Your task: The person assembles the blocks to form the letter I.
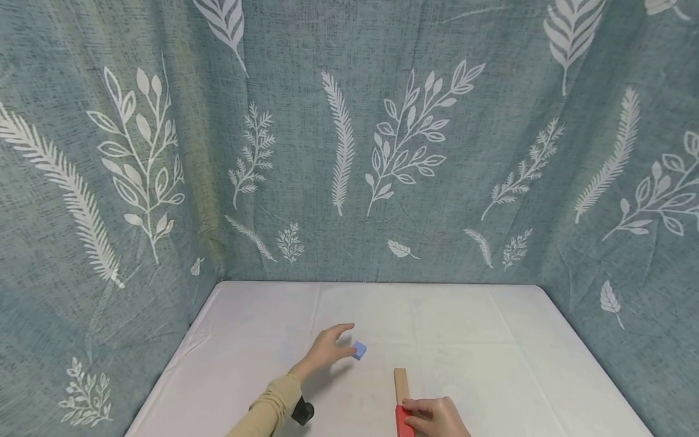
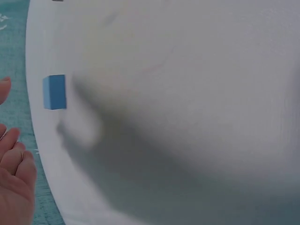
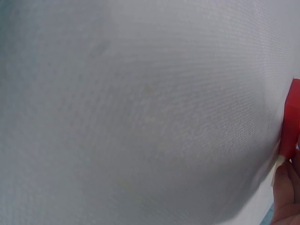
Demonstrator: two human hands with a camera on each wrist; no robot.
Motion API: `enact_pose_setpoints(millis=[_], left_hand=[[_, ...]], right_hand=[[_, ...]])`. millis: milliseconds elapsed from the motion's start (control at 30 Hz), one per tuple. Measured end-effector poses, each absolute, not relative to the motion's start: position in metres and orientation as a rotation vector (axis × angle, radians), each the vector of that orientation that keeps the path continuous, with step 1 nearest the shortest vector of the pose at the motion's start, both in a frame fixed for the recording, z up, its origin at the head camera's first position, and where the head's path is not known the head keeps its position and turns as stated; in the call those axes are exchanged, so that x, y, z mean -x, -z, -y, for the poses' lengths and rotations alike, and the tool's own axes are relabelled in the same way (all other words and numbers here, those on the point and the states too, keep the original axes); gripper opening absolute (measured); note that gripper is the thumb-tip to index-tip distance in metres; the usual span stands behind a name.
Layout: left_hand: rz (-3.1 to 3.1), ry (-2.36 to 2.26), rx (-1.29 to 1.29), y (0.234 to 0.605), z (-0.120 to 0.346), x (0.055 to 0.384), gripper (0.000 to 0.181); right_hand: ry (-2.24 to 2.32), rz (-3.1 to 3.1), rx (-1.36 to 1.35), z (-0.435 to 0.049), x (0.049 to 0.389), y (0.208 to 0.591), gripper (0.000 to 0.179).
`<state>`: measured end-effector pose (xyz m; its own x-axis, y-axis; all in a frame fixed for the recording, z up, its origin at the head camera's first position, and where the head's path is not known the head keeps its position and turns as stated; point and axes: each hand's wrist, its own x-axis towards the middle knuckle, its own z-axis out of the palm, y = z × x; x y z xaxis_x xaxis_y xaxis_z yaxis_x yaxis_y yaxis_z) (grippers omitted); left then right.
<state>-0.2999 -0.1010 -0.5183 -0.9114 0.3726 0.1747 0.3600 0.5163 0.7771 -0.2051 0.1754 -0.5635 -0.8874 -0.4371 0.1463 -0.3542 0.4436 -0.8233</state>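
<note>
A small blue block [image 1: 358, 350] lies on the white tabletop, and my left hand [image 1: 326, 348] is just left of it with thumb and fingers spread apart. From the head, the thumb tip overlaps the block's edge; the left wrist view shows a gap between that hand and the blue block [image 2: 55, 92]. My right hand [image 1: 437, 416] holds a red block [image 1: 404, 422] near its far end, thumb and fingers bent about it. Beyond the red block, a flat wooden strip [image 1: 401, 383] extends away from me. The red block [image 3: 291, 119] is cut off at the right wrist view's edge.
A small black object [image 1: 303, 412] is beside the left sleeve, at the forearm. The white cloth-covered table [image 1: 491, 340] meets patterned green-blue curtains [image 1: 360, 243] at its back and sides.
</note>
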Motion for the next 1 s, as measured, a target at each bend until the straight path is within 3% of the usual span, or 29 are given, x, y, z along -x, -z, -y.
enact_pose_setpoints(millis=[1000], left_hand=[[-2.697,-1.401,-0.658,0.549,0.095,0.306,0.042]], right_hand=[[1.444,-2.617,0.752,-0.177,0.206,0.564,0.028]])
